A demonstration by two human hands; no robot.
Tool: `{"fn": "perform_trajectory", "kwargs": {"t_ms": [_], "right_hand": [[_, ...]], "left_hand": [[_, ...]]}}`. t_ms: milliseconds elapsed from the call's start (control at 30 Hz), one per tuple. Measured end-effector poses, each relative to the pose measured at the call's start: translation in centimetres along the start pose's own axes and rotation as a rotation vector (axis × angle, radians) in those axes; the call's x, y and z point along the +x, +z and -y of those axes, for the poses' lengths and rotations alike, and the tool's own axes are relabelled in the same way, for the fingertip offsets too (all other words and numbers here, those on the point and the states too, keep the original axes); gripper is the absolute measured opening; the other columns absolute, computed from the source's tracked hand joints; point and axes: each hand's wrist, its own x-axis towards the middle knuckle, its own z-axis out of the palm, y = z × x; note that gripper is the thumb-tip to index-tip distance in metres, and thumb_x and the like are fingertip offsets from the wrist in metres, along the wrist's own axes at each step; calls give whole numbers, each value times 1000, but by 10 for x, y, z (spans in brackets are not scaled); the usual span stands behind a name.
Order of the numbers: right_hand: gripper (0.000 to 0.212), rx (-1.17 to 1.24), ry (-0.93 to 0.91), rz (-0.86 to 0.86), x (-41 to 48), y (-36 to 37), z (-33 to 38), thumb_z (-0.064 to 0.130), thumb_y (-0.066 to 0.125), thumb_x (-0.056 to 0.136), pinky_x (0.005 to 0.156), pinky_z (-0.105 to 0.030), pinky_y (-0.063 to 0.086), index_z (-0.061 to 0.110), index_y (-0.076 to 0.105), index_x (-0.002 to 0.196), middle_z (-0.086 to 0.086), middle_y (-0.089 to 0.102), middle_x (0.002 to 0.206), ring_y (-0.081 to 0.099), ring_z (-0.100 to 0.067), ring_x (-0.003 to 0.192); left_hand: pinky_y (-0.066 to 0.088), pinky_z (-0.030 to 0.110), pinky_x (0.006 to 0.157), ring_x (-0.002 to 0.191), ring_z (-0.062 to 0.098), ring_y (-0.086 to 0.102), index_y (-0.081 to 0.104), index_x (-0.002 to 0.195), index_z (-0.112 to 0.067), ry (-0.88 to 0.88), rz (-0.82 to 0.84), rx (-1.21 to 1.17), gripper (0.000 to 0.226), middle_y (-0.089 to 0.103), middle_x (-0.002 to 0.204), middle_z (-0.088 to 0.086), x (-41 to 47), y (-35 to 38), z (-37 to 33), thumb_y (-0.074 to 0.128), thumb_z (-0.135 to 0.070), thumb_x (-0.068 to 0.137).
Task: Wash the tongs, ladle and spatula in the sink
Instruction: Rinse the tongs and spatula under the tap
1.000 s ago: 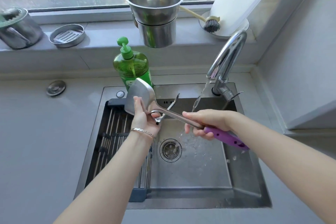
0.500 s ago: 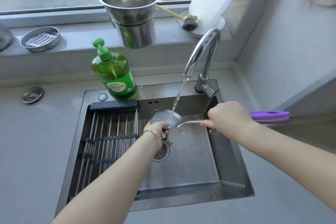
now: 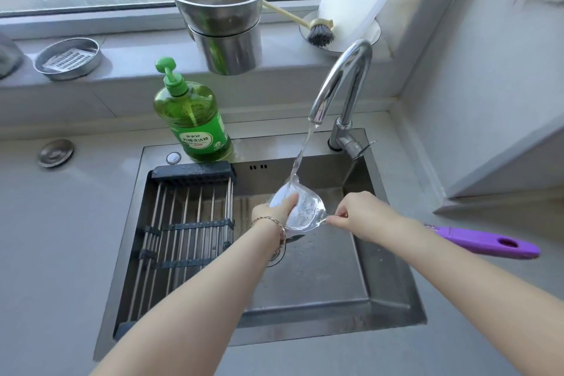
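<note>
Sink [image 3: 305, 336] below the tap [image 3: 341, 82], water running: right hand [image 3: 363, 215] clenched on the spatula [image 3: 306, 212] shaft, left hand [image 3: 273, 212] pinching its blade, so I'd rub both faces right under the tap.

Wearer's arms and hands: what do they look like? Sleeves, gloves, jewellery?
Left hand and right hand are both bare, with no gloves, and no sleeves show on either forearm. A thin gold-toned chain bracelet circles the left wrist. The right wrist is bare.
</note>
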Motion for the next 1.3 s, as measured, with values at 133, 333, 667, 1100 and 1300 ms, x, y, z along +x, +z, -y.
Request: {"fn": "perform_trajectory", "kwargs": {"t_ms": [133, 333, 667, 1100, 1300], "right_hand": [[52, -58, -38, -18, 2, -3, 3, 38, 51, 90, 45, -28, 21, 16, 30, 48, -2, 31, 48, 33, -22, 52], [39, -126, -29, -47, 2, -7, 17, 40, 47, 92, 50, -26, 30, 13, 55, 64, -5, 55, 66, 52, -25, 66], [75, -97, -546, -125, 15, 35, 76, 41, 25, 88, 116, -26, -6, 2, 5, 149, -15, 5, 157, 3, -23, 146], [44, -326, -224, -318, 29, 19, 53, 40, 18, 101, 81, -37, 40, 14, 49, 118, -6, 61, 115, 58, -28, 104], [40, -287, -433, -237, 44, 25, 79, 38, 25, 100, 81, -37, 43, 16, 41, 130, -7, 54, 121, 55, -28, 107]], "left_hand": [[34, 24, 56, 54, 18, 44, 48, 69, -13, 80, 2, 190, 42, 46, 65, 5, 6, -9, -8, 45, -47, 92], [40, 21, 46, 55, 14, 47, 54, 83, -14, 115, 125, 238, 27, 53, 69, 2, 5, -25, -4, 53, -39, 92], [38, 17, 31, 47, 15, 47, 47, 61, -11, 152, -22, 137, 49, 52, 43, 2, -13, -40, -34, 35, -40, 99], [31, 30, 58, 73, 24, 43, 40, 54, -11, 321, -377, 154, 50, 41, 59, 5, 1, -101, -42, 41, -39, 97], [43, 34, 74, 83, 29, 53, 63, 96, 6, 273, -399, 155, 44, 57, 91, 16, -10, -106, -50, 41, -32, 97]]}}
